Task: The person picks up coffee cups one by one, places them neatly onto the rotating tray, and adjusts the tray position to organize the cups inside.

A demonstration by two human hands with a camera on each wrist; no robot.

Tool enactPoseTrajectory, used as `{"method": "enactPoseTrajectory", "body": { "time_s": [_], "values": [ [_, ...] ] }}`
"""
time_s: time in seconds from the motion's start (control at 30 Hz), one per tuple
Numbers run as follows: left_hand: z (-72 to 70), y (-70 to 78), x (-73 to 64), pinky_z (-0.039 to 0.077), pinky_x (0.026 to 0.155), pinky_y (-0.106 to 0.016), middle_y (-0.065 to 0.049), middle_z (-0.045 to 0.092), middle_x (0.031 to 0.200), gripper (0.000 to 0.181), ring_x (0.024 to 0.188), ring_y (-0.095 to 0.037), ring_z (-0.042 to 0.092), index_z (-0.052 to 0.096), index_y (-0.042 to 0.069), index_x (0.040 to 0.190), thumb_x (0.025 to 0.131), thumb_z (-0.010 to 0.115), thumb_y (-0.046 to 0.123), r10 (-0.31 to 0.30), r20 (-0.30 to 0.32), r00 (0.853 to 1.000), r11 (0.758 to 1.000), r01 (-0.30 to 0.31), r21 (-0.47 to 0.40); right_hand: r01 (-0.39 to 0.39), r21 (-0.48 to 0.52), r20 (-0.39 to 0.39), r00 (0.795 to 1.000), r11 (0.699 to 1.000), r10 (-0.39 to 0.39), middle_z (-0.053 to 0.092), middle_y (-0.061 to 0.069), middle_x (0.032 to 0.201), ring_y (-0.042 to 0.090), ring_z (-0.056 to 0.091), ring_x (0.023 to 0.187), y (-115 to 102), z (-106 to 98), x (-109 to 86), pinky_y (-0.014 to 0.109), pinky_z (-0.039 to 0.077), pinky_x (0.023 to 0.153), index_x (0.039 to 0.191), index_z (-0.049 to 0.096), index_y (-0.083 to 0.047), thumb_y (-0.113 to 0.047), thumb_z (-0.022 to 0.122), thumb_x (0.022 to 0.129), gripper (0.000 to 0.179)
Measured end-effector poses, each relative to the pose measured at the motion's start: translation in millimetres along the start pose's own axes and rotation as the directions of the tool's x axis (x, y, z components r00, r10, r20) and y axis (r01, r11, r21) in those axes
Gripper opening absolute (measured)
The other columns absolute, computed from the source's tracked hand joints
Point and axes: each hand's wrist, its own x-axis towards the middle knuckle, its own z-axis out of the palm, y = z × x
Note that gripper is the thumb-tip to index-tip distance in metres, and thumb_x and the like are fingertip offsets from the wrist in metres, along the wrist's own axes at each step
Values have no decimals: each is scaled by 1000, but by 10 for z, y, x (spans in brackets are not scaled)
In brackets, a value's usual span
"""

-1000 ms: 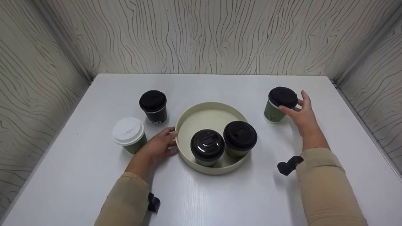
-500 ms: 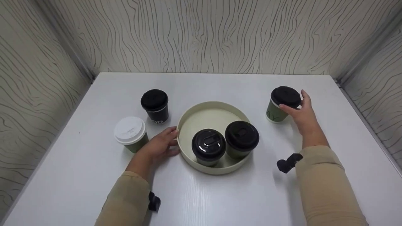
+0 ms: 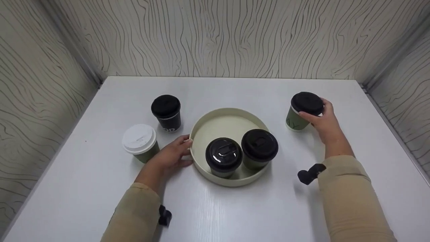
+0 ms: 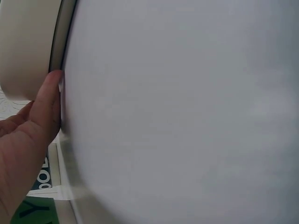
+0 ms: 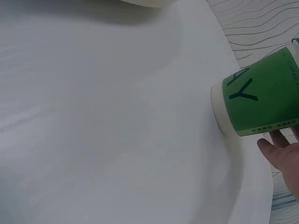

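Note:
In the head view my right hand [image 3: 324,122] grips a green coffee cup [image 3: 297,117] with a black lid, thumb at the near side and fingers round the far right side. Lettering shows on this green cup [image 5: 261,93] in the right wrist view. My left hand [image 3: 171,154] holds the left edge of a round cream tray [image 3: 231,116], thumb up at the rim. Two black-lidded cups stand upright in the tray's front half: one with a glossy lid [image 3: 223,153], the other with a matte lid [image 3: 259,144].
Left of the tray stand a dark cup [image 3: 169,122] with a black lid and a green cup with a white lid [image 3: 138,137], close beside my left wrist. The white table [image 3: 228,215] meets a wood-grain patterned wall [image 3: 228,40] at the back.
The fingers of my right hand have drawn in against the green cup from a spread position. My left hand and the tray hold their place; the head view has shifted slightly.

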Motion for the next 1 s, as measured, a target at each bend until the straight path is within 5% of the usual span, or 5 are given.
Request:
{"method": "enactPoseTrajectory", "body": {
  "time_s": [1.0],
  "values": [
    [21, 37, -19, 46, 90, -41, -12, 37, 136, 54, 116, -27, 47, 30, 15, 141, 93, 53, 24, -8, 8, 1000, 999, 8, 52, 54, 44, 59, 997, 998, -57, -6, 11, 153, 32, 8, 138, 89, -69, -97, 47, 27, 106, 146, -2, -18, -30, 72, 78, 101]
  ]
}}
